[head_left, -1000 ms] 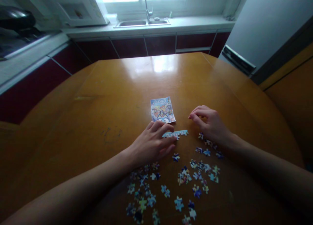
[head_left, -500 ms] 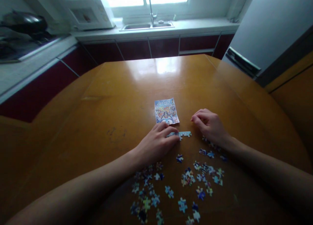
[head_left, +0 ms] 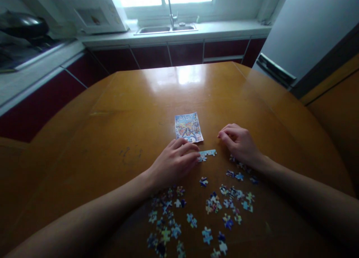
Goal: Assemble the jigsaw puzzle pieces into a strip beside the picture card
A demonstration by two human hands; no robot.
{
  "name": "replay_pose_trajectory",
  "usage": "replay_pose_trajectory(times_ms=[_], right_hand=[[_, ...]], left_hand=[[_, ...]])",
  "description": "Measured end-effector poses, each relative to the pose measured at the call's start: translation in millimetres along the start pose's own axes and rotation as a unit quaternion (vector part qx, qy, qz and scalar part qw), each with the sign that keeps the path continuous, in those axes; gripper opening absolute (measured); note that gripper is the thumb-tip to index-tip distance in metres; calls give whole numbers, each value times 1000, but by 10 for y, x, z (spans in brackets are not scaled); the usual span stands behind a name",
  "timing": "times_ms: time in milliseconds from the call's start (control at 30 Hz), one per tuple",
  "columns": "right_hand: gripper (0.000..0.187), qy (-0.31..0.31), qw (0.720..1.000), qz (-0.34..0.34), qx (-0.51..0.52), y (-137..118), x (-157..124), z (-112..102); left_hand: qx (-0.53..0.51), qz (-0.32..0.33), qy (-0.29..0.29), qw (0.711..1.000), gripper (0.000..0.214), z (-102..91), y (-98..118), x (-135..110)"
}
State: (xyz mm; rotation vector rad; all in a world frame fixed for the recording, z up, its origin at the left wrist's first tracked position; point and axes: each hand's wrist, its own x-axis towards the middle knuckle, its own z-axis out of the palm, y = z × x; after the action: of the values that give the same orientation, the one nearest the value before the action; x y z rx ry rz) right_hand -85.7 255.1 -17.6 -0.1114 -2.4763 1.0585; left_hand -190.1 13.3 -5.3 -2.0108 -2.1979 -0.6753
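Note:
My left hand point(head_left: 177, 157) lies palm down over the left end of a short joined strip of jigsaw pieces point(head_left: 207, 154), its fingers stretched and slightly bent. The fingertips are at the strip and partly cover it. Just beyond them is a small printed picture sheet point(head_left: 189, 127) with a blue cartoon face at its lower edge. My right hand point(head_left: 238, 140) rests on the table right of the strip, apart from it, with its fingers curled in and no object visible in them. A few loose pieces lie under and beside the right wrist.
Many loose jigsaw pieces point(head_left: 213, 203) are scattered on the brown wooden table point(head_left: 134, 100) between my forearms. One single piece point(head_left: 203, 181) sits just below the strip. Beyond the table are a counter with a sink point(head_left: 155, 30), a stove with a pan, and a refrigerator point(head_left: 305, 29).
My left hand has drawn back slightly to the left, uncovering more of the strip's lower left part. My right hand stays put. The whole view has shifted a little.

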Motion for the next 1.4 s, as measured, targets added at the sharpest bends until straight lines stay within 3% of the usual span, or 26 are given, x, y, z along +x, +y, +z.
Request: replay_pose_trajectory(times_ms=[233, 367, 667, 800, 933, 1100, 1200, 1267, 1400], right_hand=[[27, 18, 1000, 18, -8, 52, 12, -8], [28, 22, 999, 42, 6, 75, 26, 2], [31, 34, 992, 114, 41, 120, 80, 3], [30, 33, 992, 115, 45, 123, 78, 15], [30, 36, 991, 120, 46, 128, 81, 25], [31, 39, 991, 116, 52, 132, 84, 38], [31, 37, 991, 117, 50, 128, 79, 44], [31, 34, 992, 116, 46, 130, 76, 47], [31, 32, 992, 111, 45, 135, 74, 52]], left_hand=[[7, 15, 3, 1000, 13, -33, 14, -18], [-4, -21, 48, 999, 15, -96, -21, -38], [-114, -120, 167, 972, 51, -264, -317, -81], [-180, -177, 217, 943, 58, -243, -391, -85], [-280, -205, 231, 909, 56, -240, -352, -58], [-444, -236, 266, 822, 54, -311, -162, -12], [-517, -245, 256, 779, 54, -301, -59, -58], [-519, -234, 219, 792, 52, -268, -35, -128], [-346, -141, 128, 919, 43, -226, -78, -267]])
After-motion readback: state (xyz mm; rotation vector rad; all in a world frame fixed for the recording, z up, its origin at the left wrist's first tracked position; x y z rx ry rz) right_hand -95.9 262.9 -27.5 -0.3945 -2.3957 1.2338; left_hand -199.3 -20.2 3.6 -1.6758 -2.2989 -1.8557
